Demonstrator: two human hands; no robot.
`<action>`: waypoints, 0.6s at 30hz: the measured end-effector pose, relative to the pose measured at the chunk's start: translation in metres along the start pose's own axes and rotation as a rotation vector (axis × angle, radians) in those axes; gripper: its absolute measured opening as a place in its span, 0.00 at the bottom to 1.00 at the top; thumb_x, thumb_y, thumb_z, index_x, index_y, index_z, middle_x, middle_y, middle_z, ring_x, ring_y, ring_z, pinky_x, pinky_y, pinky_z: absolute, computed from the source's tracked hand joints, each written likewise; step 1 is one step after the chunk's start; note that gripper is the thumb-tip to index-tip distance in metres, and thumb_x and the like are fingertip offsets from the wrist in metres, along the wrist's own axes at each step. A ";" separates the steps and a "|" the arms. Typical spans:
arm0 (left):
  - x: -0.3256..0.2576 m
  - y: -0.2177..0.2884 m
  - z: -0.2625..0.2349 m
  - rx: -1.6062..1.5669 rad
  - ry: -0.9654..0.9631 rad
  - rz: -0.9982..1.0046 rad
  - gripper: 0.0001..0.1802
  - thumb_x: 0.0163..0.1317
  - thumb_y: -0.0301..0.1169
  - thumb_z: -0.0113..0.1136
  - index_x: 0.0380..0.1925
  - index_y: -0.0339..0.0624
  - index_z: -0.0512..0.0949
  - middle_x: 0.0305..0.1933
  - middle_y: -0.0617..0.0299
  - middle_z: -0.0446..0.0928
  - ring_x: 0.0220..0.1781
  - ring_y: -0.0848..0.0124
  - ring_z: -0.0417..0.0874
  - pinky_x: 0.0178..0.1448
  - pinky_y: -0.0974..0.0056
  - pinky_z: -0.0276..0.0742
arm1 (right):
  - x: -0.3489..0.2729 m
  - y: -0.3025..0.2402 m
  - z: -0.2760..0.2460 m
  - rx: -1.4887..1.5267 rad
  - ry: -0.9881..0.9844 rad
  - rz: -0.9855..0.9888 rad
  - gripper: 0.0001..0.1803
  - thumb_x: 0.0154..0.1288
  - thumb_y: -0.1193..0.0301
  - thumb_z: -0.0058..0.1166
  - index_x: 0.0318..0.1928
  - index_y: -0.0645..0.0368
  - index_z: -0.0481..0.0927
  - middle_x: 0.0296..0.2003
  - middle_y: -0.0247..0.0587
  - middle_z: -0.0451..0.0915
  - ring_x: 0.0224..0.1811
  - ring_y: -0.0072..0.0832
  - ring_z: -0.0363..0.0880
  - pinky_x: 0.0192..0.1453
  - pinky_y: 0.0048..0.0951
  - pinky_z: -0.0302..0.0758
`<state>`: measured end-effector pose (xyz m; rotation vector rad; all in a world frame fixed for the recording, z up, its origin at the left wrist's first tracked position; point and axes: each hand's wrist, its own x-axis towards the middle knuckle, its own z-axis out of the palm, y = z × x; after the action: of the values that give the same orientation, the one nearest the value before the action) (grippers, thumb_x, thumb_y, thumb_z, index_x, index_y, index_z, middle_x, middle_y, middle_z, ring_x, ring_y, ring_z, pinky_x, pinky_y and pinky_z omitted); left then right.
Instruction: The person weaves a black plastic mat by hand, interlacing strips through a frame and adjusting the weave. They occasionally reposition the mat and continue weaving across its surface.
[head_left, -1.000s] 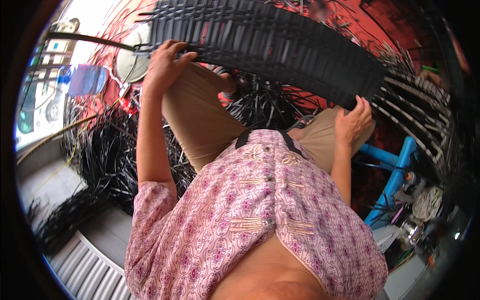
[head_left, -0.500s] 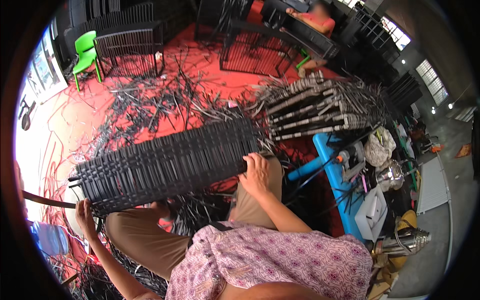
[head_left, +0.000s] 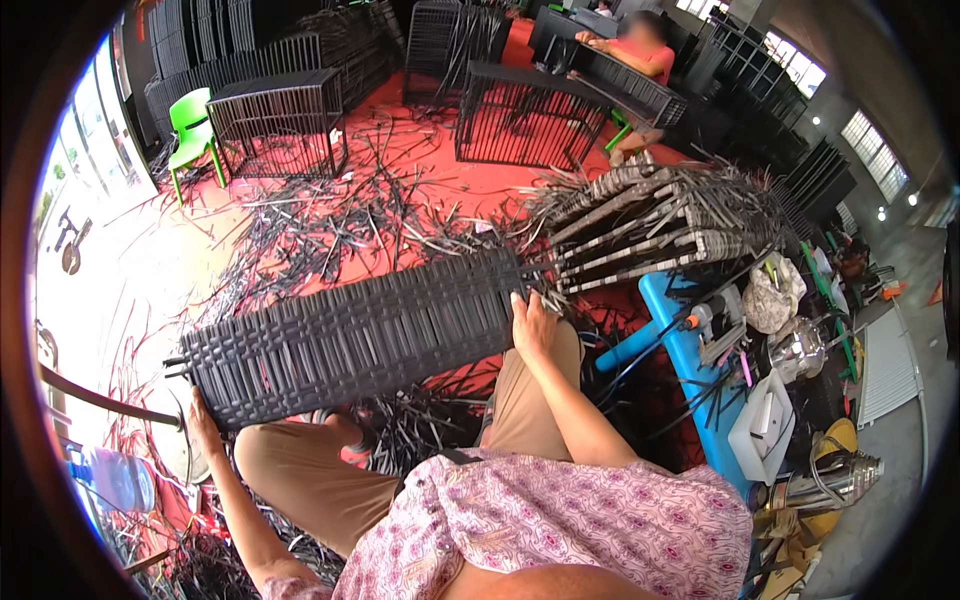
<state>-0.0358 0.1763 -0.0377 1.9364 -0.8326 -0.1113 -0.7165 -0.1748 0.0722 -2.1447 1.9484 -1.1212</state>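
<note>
A long black woven wicker panel (head_left: 350, 335) rests across my knees, its right end farther from me than its left. My left hand (head_left: 203, 428) grips the panel's left end, and part of its fingers is hidden. A dark flat strip (head_left: 110, 400) curves in from the left and ends beside that hand; whether they touch I cannot tell. Short strip ends stick out above it at the panel's left corner. My right hand (head_left: 533, 328) closes round the near right corner, fingers on top of the weave.
Loose black strips (head_left: 330, 225) litter the red floor. At the right stand a partly woven frame (head_left: 650, 225) and a blue bench (head_left: 690, 370) with tools and a white tray (head_left: 765, 430). Beyond are black frames (head_left: 530, 115), a green chair (head_left: 190, 130) and a seated person (head_left: 645, 50).
The whole view has shifted, so things appear farther right and lower. My left hand has turned from a pinch by the panel's lower left corner to lie along its left end. My right hand stays at the right corner.
</note>
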 end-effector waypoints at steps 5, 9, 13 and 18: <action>0.022 0.002 0.023 0.156 -0.061 -0.002 0.31 0.80 0.48 0.41 0.67 0.33 0.74 0.67 0.46 0.78 0.69 0.59 0.78 0.73 0.60 0.69 | 0.012 -0.003 -0.001 -0.046 -0.109 0.125 0.28 0.76 0.47 0.46 0.40 0.64 0.77 0.31 0.61 0.83 0.36 0.58 0.83 0.48 0.55 0.75; 0.090 -0.016 -0.011 -0.143 -0.190 -0.137 0.33 0.80 0.51 0.43 0.67 0.32 0.73 0.67 0.49 0.78 0.69 0.61 0.77 0.73 0.62 0.68 | 0.035 -0.028 0.024 -0.055 -0.065 0.093 0.29 0.75 0.46 0.46 0.42 0.64 0.80 0.38 0.56 0.84 0.45 0.53 0.83 0.56 0.56 0.73; 0.106 -0.010 0.018 0.025 -0.178 -0.046 0.35 0.79 0.55 0.39 0.67 0.38 0.75 0.64 0.44 0.79 0.68 0.55 0.77 0.72 0.58 0.68 | 0.046 -0.027 0.026 -0.108 0.048 0.106 0.30 0.74 0.47 0.47 0.42 0.66 0.82 0.47 0.55 0.81 0.55 0.52 0.78 0.61 0.55 0.70; 0.118 -0.044 0.017 0.337 0.111 0.417 0.27 0.80 0.44 0.37 0.69 0.43 0.73 0.64 0.43 0.78 0.66 0.45 0.77 0.69 0.52 0.71 | 0.061 -0.029 0.036 -0.046 -0.033 0.037 0.29 0.75 0.47 0.47 0.42 0.65 0.81 0.36 0.62 0.84 0.40 0.57 0.85 0.48 0.53 0.79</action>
<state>0.0690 0.1054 -0.0513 2.0072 -1.2201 0.4059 -0.6757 -0.2375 0.0889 -2.1256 2.0105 -1.0382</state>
